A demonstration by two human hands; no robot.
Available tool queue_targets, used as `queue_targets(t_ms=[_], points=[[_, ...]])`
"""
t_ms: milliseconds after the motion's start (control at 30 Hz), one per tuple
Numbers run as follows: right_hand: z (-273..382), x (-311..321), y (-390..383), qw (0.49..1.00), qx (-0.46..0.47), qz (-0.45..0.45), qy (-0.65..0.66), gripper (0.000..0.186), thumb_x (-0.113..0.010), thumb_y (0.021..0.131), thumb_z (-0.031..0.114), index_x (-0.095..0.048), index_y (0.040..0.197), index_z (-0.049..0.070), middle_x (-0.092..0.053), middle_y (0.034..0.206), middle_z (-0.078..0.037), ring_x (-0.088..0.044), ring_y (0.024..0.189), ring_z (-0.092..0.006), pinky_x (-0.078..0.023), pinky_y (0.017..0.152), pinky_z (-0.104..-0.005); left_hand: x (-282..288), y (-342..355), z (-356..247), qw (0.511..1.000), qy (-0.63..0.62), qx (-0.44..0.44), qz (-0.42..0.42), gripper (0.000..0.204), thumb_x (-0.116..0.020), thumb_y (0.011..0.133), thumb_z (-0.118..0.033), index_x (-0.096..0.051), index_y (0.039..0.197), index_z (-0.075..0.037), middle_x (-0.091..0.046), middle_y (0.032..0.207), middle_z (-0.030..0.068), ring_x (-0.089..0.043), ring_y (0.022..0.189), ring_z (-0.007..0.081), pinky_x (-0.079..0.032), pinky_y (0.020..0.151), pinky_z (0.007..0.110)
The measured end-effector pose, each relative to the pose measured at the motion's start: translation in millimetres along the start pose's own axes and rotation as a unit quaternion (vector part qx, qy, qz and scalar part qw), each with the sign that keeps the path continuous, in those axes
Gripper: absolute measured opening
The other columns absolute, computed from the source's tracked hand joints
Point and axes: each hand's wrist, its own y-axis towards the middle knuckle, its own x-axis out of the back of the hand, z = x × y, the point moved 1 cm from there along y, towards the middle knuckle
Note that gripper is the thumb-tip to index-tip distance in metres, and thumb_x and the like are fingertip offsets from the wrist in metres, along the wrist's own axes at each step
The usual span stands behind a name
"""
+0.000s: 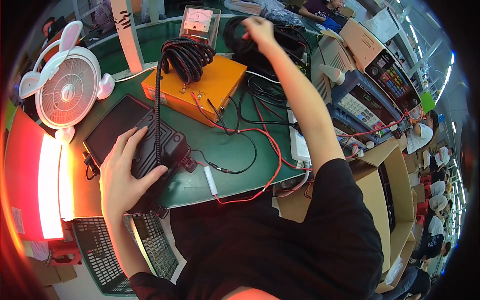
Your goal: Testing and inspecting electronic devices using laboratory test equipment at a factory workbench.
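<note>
My left hand (122, 172) lies with fingers spread and thumb apart on a black ribbed device with a flat dark panel (117, 125), near the table's left front edge. A black corrugated cable (157, 120) runs down to this device from a coil on top of an orange metal box (232, 72). Reaching to the far side, my right hand (260, 32) is closed at a black cable coil (237, 37), its fingertips partly hidden. Red and black wires (267, 137) and a white inline tube (210, 180) lie between the device and the orange box.
A rabbit-eared fan (68, 90) and a bright lamp (52, 185) stand left. An analog meter (198, 20) sits behind the orange box. Bench instruments (365, 100) line the right, above an open cardboard box (400, 200). A green plastic crate (100, 255) is below left. People work beyond.
</note>
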Motion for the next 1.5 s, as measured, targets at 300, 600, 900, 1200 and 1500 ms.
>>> queue_targets(t_ms=[300,600,900,1200,1500], points=[[-0.8,125.1,33.6,0.957,0.073,-0.046,-0.277,0.07,-0.054,0.079,0.039,-0.028,0.136,0.006,-0.039,0.127,-0.028,-0.037,0.119,-0.0429,-0.03,0.098,-0.0529,0.4,1.6,-2.3,1.0,-0.017,0.004,0.002,0.066,-0.073,0.06,-0.029,-0.051,0.118,-0.008,-0.052,0.118,0.0106,-0.054,0.102,0.0317,-0.043,0.086,0.039],[19.5,28.6,-56.4,0.692,0.227,0.247,-0.639,0.037,-0.055,0.081,0.037,-0.058,0.103,0.008,-0.063,0.092,-0.015,-0.062,0.086,-0.0328,-0.05,0.072,-0.0429,1.1,0.2,-2.1,1.0,-0.018,0.009,0.003,0.064,-0.072,0.062,-0.029,-0.051,0.118,-0.007,-0.052,0.117,0.0108,-0.054,0.102,0.0312,-0.043,0.085,0.038],[27.4,28.0,-57.7,0.744,0.092,0.147,-0.645,0.021,-0.059,0.071,0.017,-0.067,0.088,0.007,-0.066,0.092,-0.013,-0.064,0.088,-0.0285,-0.051,0.072,-0.0409,-0.6,-2.9,2.5,0.999,-0.037,-0.009,0.003,0.066,-0.073,0.062,-0.027,-0.05,0.12,-0.005,-0.051,0.118,0.0127,-0.053,0.104,0.0314,-0.041,0.088,0.038],[55.7,51.5,-76.2,0.694,0.012,0.278,-0.663,0.032,-0.058,0.074,0.021,-0.065,0.103,0.009,-0.062,0.107,-0.013,-0.061,0.099,-0.0276,-0.05,0.078,-0.0411,-0.8,0.6,-1.4,0.999,-0.046,-0.008,0.013,0.065,-0.072,0.062,-0.022,-0.049,0.12,-0.005,-0.05,0.118,0.0122,-0.053,0.104,0.0317,-0.042,0.088,0.038],[115.3,40.6,-141.2,0.746,0.125,0.298,-0.582,0.05,-0.057,0.077,0.053,-0.064,0.1,0.009,-0.065,0.081,-0.015,-0.063,0.079,-0.0318,-0.052,0.068,-0.0411,-2.3,2.0,-3.7,0.999,-0.05,-0.009,0.019,0.064,-0.071,0.063,-0.021,-0.049,0.12,-0.005,-0.05,0.119,0.0115,-0.052,0.105,0.031,-0.041,0.089,0.038]])
